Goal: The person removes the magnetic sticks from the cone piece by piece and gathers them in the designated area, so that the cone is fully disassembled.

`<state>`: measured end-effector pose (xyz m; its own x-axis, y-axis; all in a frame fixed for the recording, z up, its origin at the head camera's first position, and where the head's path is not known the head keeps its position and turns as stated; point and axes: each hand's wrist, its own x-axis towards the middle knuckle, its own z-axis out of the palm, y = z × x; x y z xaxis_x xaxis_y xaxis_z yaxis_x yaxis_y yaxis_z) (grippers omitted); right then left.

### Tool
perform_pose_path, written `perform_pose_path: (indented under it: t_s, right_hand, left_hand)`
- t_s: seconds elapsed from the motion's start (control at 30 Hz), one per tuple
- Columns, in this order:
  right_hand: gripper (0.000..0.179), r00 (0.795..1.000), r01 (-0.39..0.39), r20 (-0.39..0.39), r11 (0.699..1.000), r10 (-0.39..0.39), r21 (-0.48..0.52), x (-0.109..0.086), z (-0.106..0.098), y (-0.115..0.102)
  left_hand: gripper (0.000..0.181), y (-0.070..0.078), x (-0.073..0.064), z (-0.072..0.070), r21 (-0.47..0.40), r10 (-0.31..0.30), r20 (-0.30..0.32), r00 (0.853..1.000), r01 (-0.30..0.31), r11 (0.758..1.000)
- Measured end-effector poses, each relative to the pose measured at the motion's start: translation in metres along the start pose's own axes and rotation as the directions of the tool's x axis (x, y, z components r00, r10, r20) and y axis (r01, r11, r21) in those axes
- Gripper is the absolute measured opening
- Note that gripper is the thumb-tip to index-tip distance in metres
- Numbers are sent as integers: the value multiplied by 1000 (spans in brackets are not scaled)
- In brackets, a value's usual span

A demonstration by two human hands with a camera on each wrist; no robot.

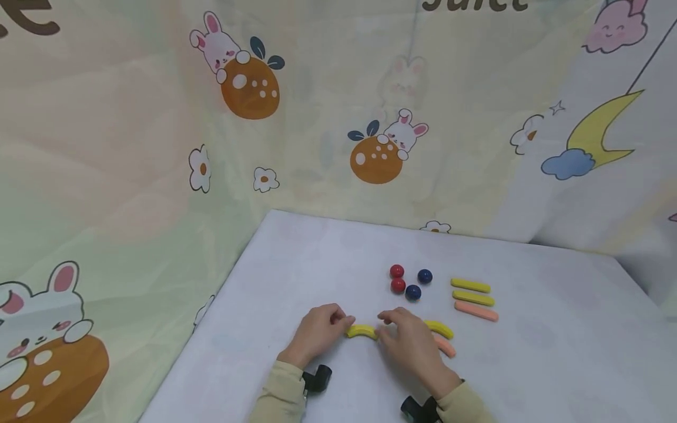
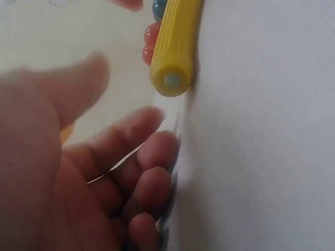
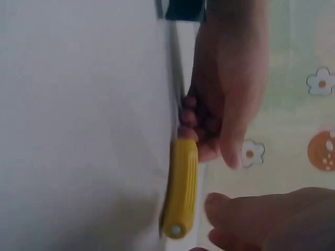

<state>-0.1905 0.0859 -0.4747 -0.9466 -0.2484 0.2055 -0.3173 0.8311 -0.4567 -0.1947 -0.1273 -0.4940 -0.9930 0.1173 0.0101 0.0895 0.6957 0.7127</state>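
Note:
A curved yellow toy stick [image 1: 362, 331], ribbed along its side with a pale dot in its end, lies on the white table between the two hands. My left hand [image 1: 319, 330] is at its left end. In the left wrist view, thumb and forefinger stand apart and the other fingers bend loosely, a small gap from the stick [image 2: 175, 49]. At the other end is my right hand [image 1: 411, 343], thumb and finger apart in the right wrist view, just beside the stick [image 3: 182, 188]. Another curved yellow stick [image 1: 440, 329] and a curved pink one [image 1: 445, 346] lie partly hidden behind the right hand.
Beyond the hands sit two red balls [image 1: 397, 278] and two blue balls [image 1: 419, 284]. To their right lie two straight yellow sticks [image 1: 472, 291] and a straight pink stick [image 1: 476, 311]. A printed cloth [image 1: 317, 76] hangs behind the white table [image 1: 296, 252].

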Motion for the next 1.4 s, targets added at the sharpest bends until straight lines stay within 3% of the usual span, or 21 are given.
perform_pose_path:
  t_s: [0.17,0.37,0.53,0.73,0.97,1.1,1.4]
  right_hand:
    - [25,994,60,97,996,-54,-66,-1,20,-22]
    - [18,992,32,126,998,-25,-53,-14,21,-17]
    - [22,991,-126,43,992,126,-7,-37,7,7]
    - [23,962,-267,-34,959,271,92,-57,-8,33]
    - [24,935,-347,-62,936,350,59,-74,-11,53]
    - [26,914,-381,-134,923,384,48,-80,-13,59]
    - [24,900,-392,-177,917,398,68,-77,-12,56]
  left_hand:
    - [26,-9,4,-6,-62,-67,-69,995,63,996]
    - [26,-15,-1,-8,-82,-123,-83,989,116,990]
    - [23,-15,-4,-6,-73,-120,-99,988,113,991]
    - [22,-15,-4,-4,-64,-112,-112,987,106,992]
    - [21,-14,-5,2,-60,-122,-123,985,115,992]
    - [20,-12,-4,4,-58,-102,-115,988,96,994]
    - [19,-9,-1,-3,-47,-98,-126,987,93,995]
